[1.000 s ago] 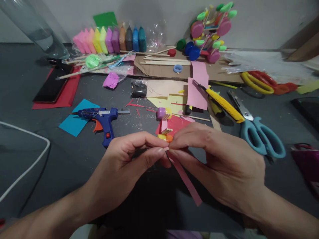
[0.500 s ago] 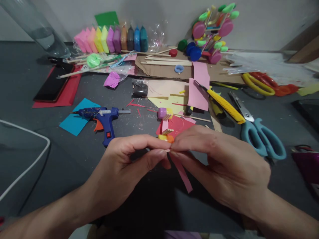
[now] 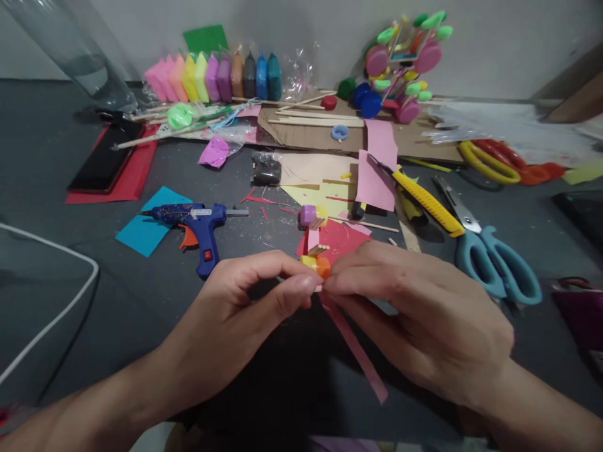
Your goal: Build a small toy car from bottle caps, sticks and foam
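Note:
Both my left hand (image 3: 264,295) and my right hand (image 3: 405,301) pinch the same narrow pink paper strip (image 3: 358,345), their fingertips nearly meeting. The strip's free end hangs down toward me beneath my right hand. A small pale end shows between the fingertips; whether the strip is folded or wound there, I cannot tell. Just beyond my fingers stands a small yellow-and-orange piece (image 3: 316,265) with short wooden sticks (image 3: 319,250) on it. Behind that is a purple-and-yellow piece (image 3: 312,216), near a sheet of red paper (image 3: 346,235).
To the left lies a blue glue gun (image 3: 202,229) on blue paper (image 3: 141,235). A yellow utility knife (image 3: 426,198) and blue-handled scissors (image 3: 494,263) lie to the right. Clay packets (image 3: 219,78), wooden sticks (image 3: 320,118) and a colourful wheeled model (image 3: 405,63) line the back.
More of the pink strip now hangs below my right hand, its end lower and farther right. My fingertips have shifted slightly, uncovering more of the yellow-and-orange piece.

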The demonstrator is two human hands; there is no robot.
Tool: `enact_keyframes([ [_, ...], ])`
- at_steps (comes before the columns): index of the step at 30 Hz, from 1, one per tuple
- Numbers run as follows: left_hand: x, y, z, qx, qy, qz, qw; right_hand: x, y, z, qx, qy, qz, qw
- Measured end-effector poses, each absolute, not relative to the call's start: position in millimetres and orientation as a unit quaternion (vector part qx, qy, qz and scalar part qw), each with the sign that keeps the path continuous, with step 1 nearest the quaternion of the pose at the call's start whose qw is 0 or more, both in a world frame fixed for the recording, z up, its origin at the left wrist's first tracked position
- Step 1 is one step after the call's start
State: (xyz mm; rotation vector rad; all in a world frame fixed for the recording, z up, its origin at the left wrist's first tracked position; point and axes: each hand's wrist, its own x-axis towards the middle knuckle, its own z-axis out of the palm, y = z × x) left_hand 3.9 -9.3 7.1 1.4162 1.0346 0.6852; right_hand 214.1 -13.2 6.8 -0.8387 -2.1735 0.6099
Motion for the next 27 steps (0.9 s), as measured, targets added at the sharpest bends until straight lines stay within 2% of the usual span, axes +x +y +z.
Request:
enact_keyframes([
  [5,3,-8,5,0.598,0.448,0.288,0.598,214,-15,2,-0.322,-0.84,0.251,0.357],
  [15,4,-10,9,0.664,0.448,0.316,0.508,208,-17,4,-0.383,-0.818,0.241,0.355],
  [21,4,-11,7,0.677,0.451,0.313,0.49,208,-14,10,-0.427,-0.761,0.351,0.339],
  [27,5,-12,5,0.713,0.444,0.315,0.442,207,-11,14,-0.476,-0.708,0.44,0.28],
])
